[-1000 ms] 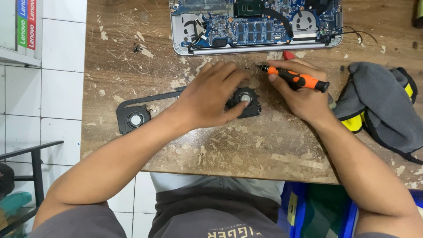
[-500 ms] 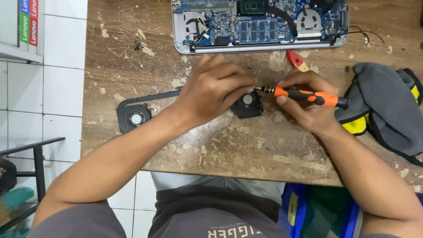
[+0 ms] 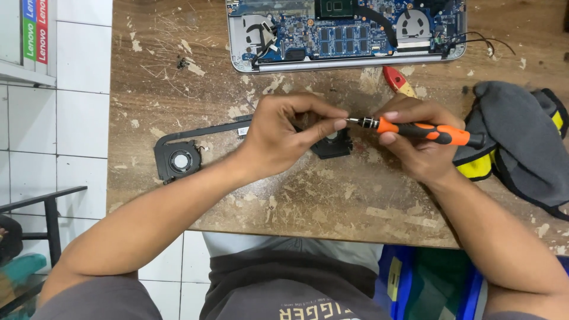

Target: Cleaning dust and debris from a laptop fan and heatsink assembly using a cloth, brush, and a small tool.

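My right hand (image 3: 415, 148) grips an orange-and-black screwdriver (image 3: 432, 133), held level with its metal tip pointing left. My left hand (image 3: 284, 139) meets that tip, with thumb and forefinger pinched at the bit. Under both hands lies a black laptop cooling assembly: one round fan (image 3: 178, 160) at its left end, a thin heat pipe (image 3: 207, 128) running right, and a second fan (image 3: 333, 144) partly hidden below my fingers. An opened laptop (image 3: 349, 32) with its blue circuit board exposed lies at the far edge of the worn wooden table (image 3: 296, 201).
A grey cloth with yellow-and-black parts (image 3: 515, 139) lies at the right. A small red-and-yellow tool (image 3: 396, 80) rests just below the laptop. White tiled floor and a black frame (image 3: 47, 207) are to the left. Blue bins (image 3: 427, 284) stand under the table's near edge.
The screwdriver has risen off the right fan to a level hold. My left hand left the fan and now pinches the bit at its tip.
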